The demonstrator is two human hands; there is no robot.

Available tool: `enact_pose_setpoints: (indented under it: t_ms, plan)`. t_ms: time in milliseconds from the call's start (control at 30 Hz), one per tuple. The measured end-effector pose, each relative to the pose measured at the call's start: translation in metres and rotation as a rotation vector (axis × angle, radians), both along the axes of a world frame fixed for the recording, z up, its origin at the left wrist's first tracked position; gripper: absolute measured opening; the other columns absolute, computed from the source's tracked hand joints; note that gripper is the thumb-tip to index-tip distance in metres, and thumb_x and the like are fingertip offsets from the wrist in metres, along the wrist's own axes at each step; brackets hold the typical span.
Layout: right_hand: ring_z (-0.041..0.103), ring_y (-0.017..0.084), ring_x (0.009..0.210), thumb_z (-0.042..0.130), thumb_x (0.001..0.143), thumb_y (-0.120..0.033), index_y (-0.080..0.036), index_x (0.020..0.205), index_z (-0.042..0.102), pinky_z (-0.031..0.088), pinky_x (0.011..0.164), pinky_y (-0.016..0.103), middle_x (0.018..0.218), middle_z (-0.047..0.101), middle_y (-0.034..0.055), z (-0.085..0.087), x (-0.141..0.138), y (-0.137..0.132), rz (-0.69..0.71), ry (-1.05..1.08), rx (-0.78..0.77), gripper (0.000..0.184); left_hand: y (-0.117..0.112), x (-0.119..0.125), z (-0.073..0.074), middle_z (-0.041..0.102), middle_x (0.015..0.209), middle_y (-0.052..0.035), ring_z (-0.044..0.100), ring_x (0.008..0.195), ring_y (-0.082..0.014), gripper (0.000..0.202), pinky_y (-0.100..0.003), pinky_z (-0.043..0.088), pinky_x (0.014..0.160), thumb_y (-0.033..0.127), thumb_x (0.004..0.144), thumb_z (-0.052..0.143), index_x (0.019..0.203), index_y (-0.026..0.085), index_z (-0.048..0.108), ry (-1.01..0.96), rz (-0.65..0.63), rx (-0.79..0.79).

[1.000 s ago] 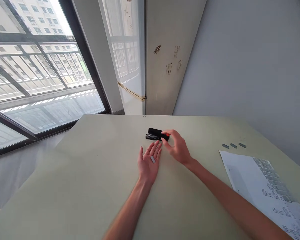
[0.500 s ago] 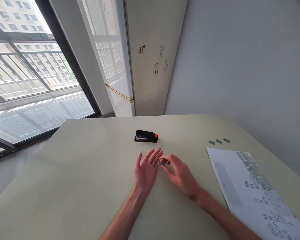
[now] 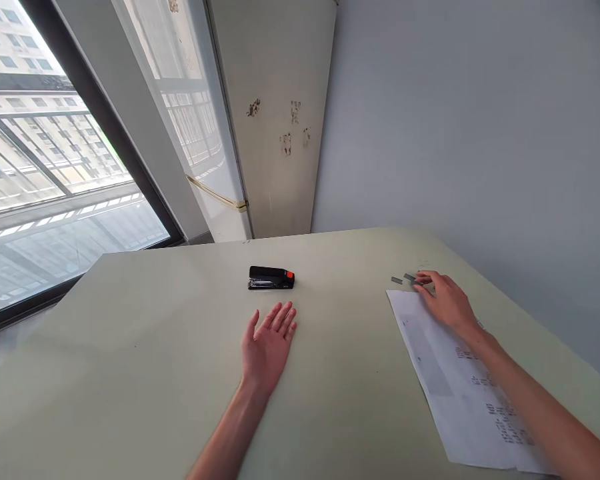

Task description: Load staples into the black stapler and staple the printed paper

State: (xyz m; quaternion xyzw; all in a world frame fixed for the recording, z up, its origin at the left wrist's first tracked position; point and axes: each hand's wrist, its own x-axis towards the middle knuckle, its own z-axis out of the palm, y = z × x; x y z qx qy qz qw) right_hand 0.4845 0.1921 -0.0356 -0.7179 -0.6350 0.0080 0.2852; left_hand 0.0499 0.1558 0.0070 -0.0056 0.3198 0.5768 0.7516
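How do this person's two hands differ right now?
The left hand is palm up, fingers extended, while the right hand shows its back, fingers bent.
The left hand is close to the black stapler, while the right hand is at the small grey strips; whether it grips one is unclear.
Both are bare and over the same table.
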Motion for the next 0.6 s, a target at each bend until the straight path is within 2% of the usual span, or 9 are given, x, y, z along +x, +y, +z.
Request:
enact_pose_setpoints:
  t_ms: [133, 233, 300, 400, 500, 533, 600]
  plan:
    - [0.068, 0.032, 0.113, 0.049, 0.097, -0.050, -0.025, 0.120, 0.064, 0.055, 0.093, 0.047, 0.124, 0.074, 0.0114, 0.006, 0.005, -0.015, -0.014, -0.009, -0.004, 0.037, 0.001, -0.001, 0.003, 0.067, 0.139, -0.0206, 0.069, 0.124, -0.0272, 0.046, -0.036, 0.060, 0.094, 0.038, 0.104, 0.051, 0.140, 0.011, 0.060, 0.019, 0.010, -0.011]
    - [0.071, 0.031, 0.108, 0.047, 0.099, -0.054, -0.027, 0.124, 0.065, 0.058, 0.088, 0.045, 0.130, 0.072, 0.0093, 0.010, 0.016, -0.048, -0.034, -0.003, -0.068, 0.041, 0.001, -0.002, 0.003, 0.069, 0.134, -0.0191, 0.072, 0.118, -0.0261, 0.041, -0.035, 0.061, 0.091, 0.036, 0.103, 0.052, 0.134, 0.012, 0.064, 0.007, 0.014, -0.024]
    - [0.071, 0.032, 0.115, 0.047, 0.100, -0.058, -0.030, 0.129, 0.064, 0.060, 0.089, 0.047, 0.139, 0.069, 0.0083, 0.008, 0.028, -0.076, -0.025, -0.005, -0.154, 0.044, 0.002, -0.002, 0.004, 0.071, 0.130, -0.0184, 0.073, 0.114, -0.0258, 0.037, -0.035, 0.061, 0.090, 0.035, 0.103, 0.052, 0.129, 0.011, 0.066, 0.002, 0.015, -0.032]
    - [0.064, 0.037, 0.130, 0.047, 0.100, -0.064, -0.033, 0.140, 0.060, 0.062, 0.093, 0.051, 0.154, 0.059, 0.0063, -0.003, 0.050, -0.121, -0.044, -0.003, -0.229, 0.053, 0.003, -0.002, 0.003, 0.072, 0.127, -0.0175, 0.073, 0.112, -0.0252, 0.034, -0.035, 0.061, 0.090, 0.034, 0.102, 0.053, 0.123, 0.011, 0.068, 0.002, 0.009, -0.037]
    - [0.053, 0.038, 0.144, 0.046, 0.099, -0.065, -0.036, 0.153, 0.050, 0.062, 0.098, 0.051, 0.166, 0.046, 0.0020, -0.021, 0.067, -0.158, -0.059, 0.015, -0.251, 0.061, 0.004, -0.002, 0.002, 0.072, 0.126, -0.0165, 0.072, 0.112, -0.0237, 0.032, -0.035, 0.061, 0.090, 0.034, 0.102, 0.053, 0.118, 0.012, 0.070, 0.015, 0.000, -0.035]
    - [0.048, 0.037, 0.148, 0.046, 0.100, -0.065, -0.037, 0.156, 0.047, 0.060, 0.103, 0.053, 0.169, 0.041, 0.0011, -0.027, 0.071, -0.167, -0.046, 0.014, -0.253, 0.063, 0.005, -0.002, 0.002, 0.072, 0.125, -0.0160, 0.072, 0.111, -0.0231, 0.031, -0.034, 0.061, 0.091, 0.034, 0.101, 0.053, 0.116, 0.013, 0.071, 0.030, -0.004, -0.032]
    - [0.036, 0.037, 0.155, 0.045, 0.101, -0.062, -0.036, 0.161, 0.040, 0.048, 0.117, 0.058, 0.172, 0.033, 0.0002, -0.036, 0.072, -0.180, -0.012, -0.010, -0.241, 0.066, 0.006, -0.002, 0.001, 0.072, 0.124, -0.0151, 0.072, 0.112, -0.0226, 0.029, -0.034, 0.059, 0.094, 0.033, 0.101, 0.053, 0.111, 0.013, 0.073, 0.088, -0.033, -0.006]
